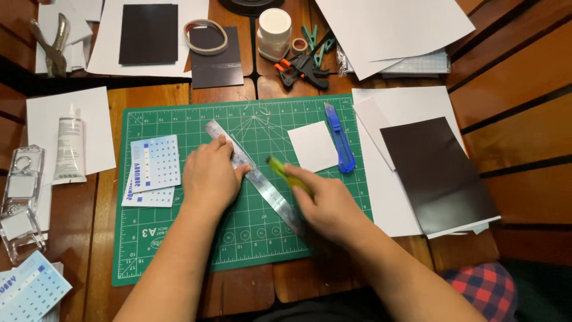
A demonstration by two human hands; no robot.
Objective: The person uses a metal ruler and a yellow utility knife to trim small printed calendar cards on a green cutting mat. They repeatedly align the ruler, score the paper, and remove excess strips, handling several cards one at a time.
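My left hand (210, 176) presses flat on a steel ruler (257, 180) that lies diagonally across the green cutting mat (179, 238). My right hand (329, 206) grips a yellow-green pen-like tool (285, 173), blurred, its tip beside the ruler's edge. A small white paper square (312, 146) lies on the mat just right of the ruler. A blue utility knife (339, 138) rests next to that square. Small printed calendar cards (152, 170) sit on the mat's left part.
A black sheet (438, 174) on white paper lies to the right. A glue tube (70, 149) and clear plastic cases (19, 197) are at the left. At the back stand a white jar (274, 32), clamps (305, 64), a tape roll (206, 36) and a hole punch (55, 45).
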